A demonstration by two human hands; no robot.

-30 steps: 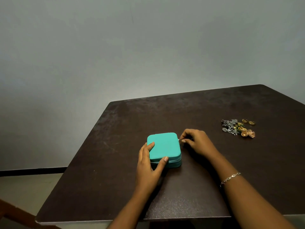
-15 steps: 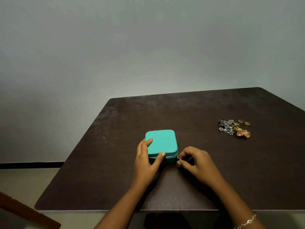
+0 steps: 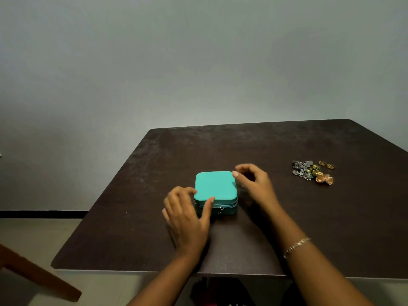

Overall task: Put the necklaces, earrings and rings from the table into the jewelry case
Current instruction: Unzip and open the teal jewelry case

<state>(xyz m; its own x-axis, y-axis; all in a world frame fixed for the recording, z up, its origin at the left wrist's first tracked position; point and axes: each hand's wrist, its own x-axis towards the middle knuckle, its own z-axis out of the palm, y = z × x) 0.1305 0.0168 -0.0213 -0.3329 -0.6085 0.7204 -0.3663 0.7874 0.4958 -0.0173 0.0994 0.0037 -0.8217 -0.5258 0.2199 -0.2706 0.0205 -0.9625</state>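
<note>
The teal jewelry case [image 3: 215, 188] lies flat and closed mid-surface [image 3: 132, 228]. It is almost square, so its long axis is hard to call. Its zipped front wall faces 6 o'clock, with the zipper pull [image 3: 221, 209] hanging there. The left hand [image 3: 185, 215] has a narrow grip on the case's 8 o'clock corner, thumb on the front seam. The right hand [image 3: 254, 184] hovers at the 2 o'clock corner, loosely curled and holding nothing. Farther out at 2 o'clock sits the jewelry pile [image 3: 312, 172].
</note>
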